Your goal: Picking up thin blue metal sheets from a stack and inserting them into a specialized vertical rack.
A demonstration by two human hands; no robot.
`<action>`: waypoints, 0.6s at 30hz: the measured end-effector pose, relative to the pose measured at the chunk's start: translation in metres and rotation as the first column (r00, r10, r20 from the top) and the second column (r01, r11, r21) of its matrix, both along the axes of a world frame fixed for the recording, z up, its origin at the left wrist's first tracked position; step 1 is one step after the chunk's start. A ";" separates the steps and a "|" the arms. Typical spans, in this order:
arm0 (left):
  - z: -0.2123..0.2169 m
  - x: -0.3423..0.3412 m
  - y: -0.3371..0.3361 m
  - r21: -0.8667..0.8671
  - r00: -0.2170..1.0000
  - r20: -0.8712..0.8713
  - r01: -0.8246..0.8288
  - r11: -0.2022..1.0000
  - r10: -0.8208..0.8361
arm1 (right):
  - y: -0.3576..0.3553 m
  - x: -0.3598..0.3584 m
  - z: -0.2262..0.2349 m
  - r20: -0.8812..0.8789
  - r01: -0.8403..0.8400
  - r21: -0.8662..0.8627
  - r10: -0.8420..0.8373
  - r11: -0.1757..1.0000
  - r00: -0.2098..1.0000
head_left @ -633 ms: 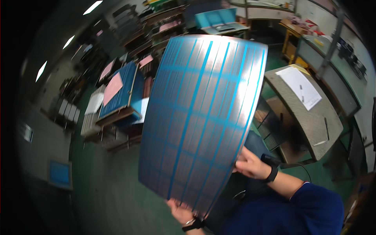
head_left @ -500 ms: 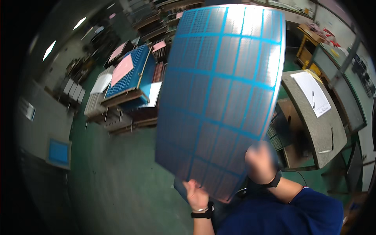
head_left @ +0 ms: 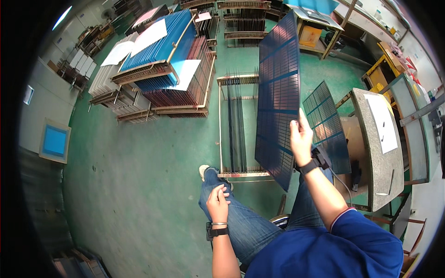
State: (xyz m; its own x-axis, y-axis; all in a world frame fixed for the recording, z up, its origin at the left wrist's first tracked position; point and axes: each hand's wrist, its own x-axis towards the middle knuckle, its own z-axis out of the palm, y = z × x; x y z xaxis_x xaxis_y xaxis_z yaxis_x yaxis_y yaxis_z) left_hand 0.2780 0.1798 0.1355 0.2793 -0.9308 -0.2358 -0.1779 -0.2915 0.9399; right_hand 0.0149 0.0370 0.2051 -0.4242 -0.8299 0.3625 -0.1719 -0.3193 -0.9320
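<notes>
My right hand (head_left: 301,141) grips the right edge of a large dark circuit board panel (head_left: 278,97) with a blue grid and rows of small patterns. The panel stands nearly on edge above the floor, tilted, its face turned toward my left. Over my left knee hovers my left hand (head_left: 218,203), empty, its fingers loosely bent and apart. Just left of the panel, a low metal slotted rack (head_left: 219,139) on the floor holds a few thin upright panels (head_left: 235,125). Another dark gridded panel (head_left: 327,123) leans to the right of the one I hold.
At the right stands a grey-topped table (head_left: 391,185) with a paper sheet (head_left: 382,125) and pens. Loaded racks of blue panels (head_left: 162,48) and reddish panels (head_left: 192,81) stand at the far left. More racks (head_left: 244,34) line the back. A cable (head_left: 340,185) runs from my right wrist.
The panel has swung from facing me broadly to nearly edge-on and moved lower. My left hand has let go of its lower edge. The floor rack has come into sight.
</notes>
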 end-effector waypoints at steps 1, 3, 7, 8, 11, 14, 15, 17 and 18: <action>0.004 0.000 -0.001 -0.023 1.000 -0.010 -0.016 1.000 0.016 | -0.009 0.003 -0.021 -0.032 0.017 0.045 -0.016 0.999 0.999; 0.006 0.003 0.002 -0.029 1.000 0.019 -0.025 0.999 0.025 | -0.015 0.017 -0.036 -0.387 0.132 0.040 -0.106 0.990 0.916; 0.008 0.005 -0.002 -0.063 0.999 0.017 -0.049 0.997 0.050 | -0.037 0.013 -0.077 -0.329 0.054 0.043 -0.037 0.998 0.944; 0.008 0.006 -0.002 -0.067 0.998 0.018 -0.057 0.996 0.058 | -0.038 0.016 -0.076 -0.331 0.051 0.051 -0.031 0.997 0.943; 0.005 0.007 -0.001 -0.073 0.998 0.032 -0.050 0.996 0.052 | -0.041 0.022 -0.067 -0.247 0.006 0.212 0.047 0.977 0.968; 0.006 0.005 -0.004 -0.070 0.998 0.025 -0.050 0.996 0.052 | -0.046 0.023 -0.048 -0.273 0.016 0.316 0.075 0.949 0.959; 0.007 0.004 -0.004 -0.063 0.998 0.024 -0.052 0.997 0.054 | -0.050 0.021 -0.051 -0.234 -0.013 0.298 0.086 0.955 0.968; 0.009 0.002 -0.007 -0.072 0.999 0.014 -0.043 0.996 0.044 | -0.053 0.023 -0.043 -0.267 0.026 0.347 0.072 0.937 0.961; 0.008 0.001 -0.007 -0.070 0.999 0.012 -0.043 0.997 0.044 | -0.054 0.022 -0.048 -0.268 0.027 0.350 0.072 0.936 0.961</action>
